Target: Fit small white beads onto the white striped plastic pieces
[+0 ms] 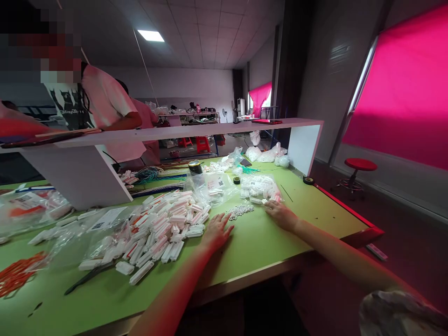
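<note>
Rightward, open tabletop [311, 205] runs to its edge [350, 208]; left hand [215, 232] spread, right grip [281, 215] unclear.

The bench [245, 252] is showing a smooth, low-sheen, laminate-like top. The oblong cases [171, 219] are looking like hard moulded plastic with a satin skin. The front clear bag [75, 235] is gleaming as thin, crinkled plastic film, and its label [108, 218] is looking like flat paper. The tiny white pieces [241, 211] are appearing hard and plastic-like. The bundled wires [149, 174] are wearing a smooth, plastic-like coating. The shelf [196, 132] is presenting smooth, matt board; the large window curtain [402, 88] is hanging as thin, matt cloth; the stool seat [360, 164] is looking smooth.
</note>
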Motion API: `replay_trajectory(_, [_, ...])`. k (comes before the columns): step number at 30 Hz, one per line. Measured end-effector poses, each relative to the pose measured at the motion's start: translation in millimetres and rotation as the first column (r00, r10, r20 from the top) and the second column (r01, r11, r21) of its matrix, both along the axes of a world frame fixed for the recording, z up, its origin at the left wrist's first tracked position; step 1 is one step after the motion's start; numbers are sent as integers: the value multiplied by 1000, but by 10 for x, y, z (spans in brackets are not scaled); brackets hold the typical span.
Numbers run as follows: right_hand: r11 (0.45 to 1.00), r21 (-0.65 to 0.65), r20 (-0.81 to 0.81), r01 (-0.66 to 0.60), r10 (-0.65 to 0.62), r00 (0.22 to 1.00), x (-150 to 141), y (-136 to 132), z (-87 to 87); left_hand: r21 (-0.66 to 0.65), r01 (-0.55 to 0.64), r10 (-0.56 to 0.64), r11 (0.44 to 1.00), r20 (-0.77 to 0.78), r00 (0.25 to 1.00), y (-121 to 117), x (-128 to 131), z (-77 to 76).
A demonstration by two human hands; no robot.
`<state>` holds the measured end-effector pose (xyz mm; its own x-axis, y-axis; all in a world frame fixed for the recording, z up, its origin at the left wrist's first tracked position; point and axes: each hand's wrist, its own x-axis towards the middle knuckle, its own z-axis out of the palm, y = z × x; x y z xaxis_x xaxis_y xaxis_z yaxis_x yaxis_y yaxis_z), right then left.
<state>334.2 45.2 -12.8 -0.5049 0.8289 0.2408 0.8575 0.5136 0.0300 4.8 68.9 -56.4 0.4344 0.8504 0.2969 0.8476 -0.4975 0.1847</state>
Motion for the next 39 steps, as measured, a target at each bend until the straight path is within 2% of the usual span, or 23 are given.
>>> replay_trajectory(6, [980,37,-117,-194,197,973,-76,-295,-80,72,15,-24,997,135,991,-135,-211,-34])
replay_trajectory(10, [961,38,-153,-274,277,949,-59,-336,-78,103,44,-70,994,270,960,-239,-289,57])
replay_trajectory(13, [979,65,-247,-192,202,948,26,-299,-29,166,47,-102,985,335,937,-308,-268,162])
replay_trajectory(17, [997,70,-310,43,-19,951,51,-206,53,172,48,-110,984,372,922,-350,-212,256])
replay_trajectory(21, [977,-27,-246,209,-209,946,-131,-123,100,170,44,-108,985,388,915,-366,-208,280])
replay_trajectory(24, [959,-100,-123,264,-275,953,-278,-125,148,174,53,-118,983,391,913,-391,-223,288])
replay_trajectory(32, [954,-107,143,280,-264,954,-395,-209,313,170,69,-136,983,423,896,-427,-187,318])
replay_trajectory(35, [948,-47,159,315,-304,939,-493,-128,321,164,67,-132,984,425,896,-425,-179,317])
replay_trajectory(39, [988,-35,74,149,-146,987,-680,19,299,170,71,-139,983,434,890,-429,-186,314])
